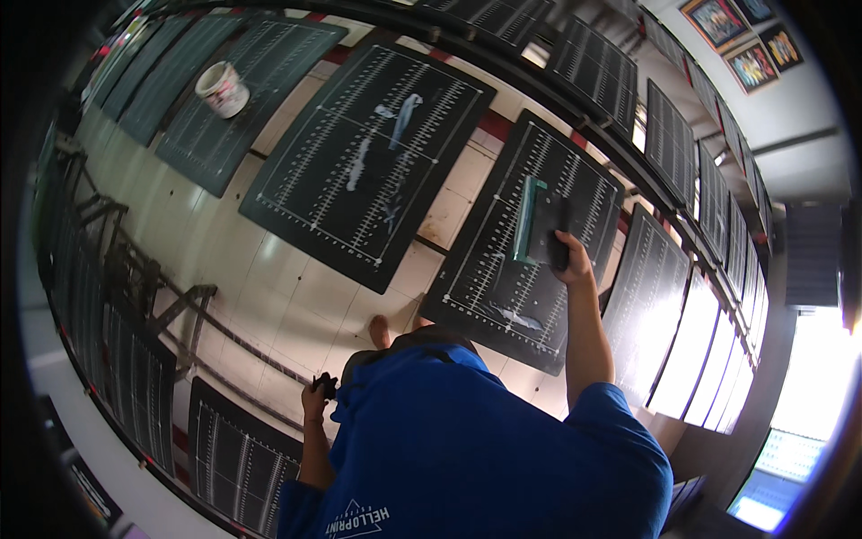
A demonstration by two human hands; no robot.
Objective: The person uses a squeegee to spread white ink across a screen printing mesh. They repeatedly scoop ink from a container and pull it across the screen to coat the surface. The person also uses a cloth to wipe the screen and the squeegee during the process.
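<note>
So the person's right hand (pixel 575 258) has a firm grip on a squeegee-like tool (pixel 545 232), fingers wrapped around its dark far edge. It's a flat black piece with a green strip (pixel 528 220) along its left side. The tool is over a black panel (pixel 480 269) covered in white ruled lines and tick marks, right in front of the person and a bit to the right. Can't tell whether it's touching the surface or just above it. Near that panel's close end there's a pale smear (pixel 514 317).

The left hand (pixel 314 402) is down low by the person's side, well apart from the tool, and its grip is around something small, dark and bunched up (pixel 329 386). Too small to say what that is.

Next panel over to the left (pixel 296 193) has the same white markings, plus whitish-blue streaks (pixel 404 117) across the middle. One further along, a white bucket (pixel 222 90) with reddish stains is on another marked panel (pixel 202 148). To the right, more panels (pixel 648 278) catch a heavy glare, with a bright window (pixel 795 454) beyond. The person's wearing a blue shirt (pixel 467 440), and a bare foot (pixel 380 332) shows on the tiled floor (pixel 247 287).
</note>
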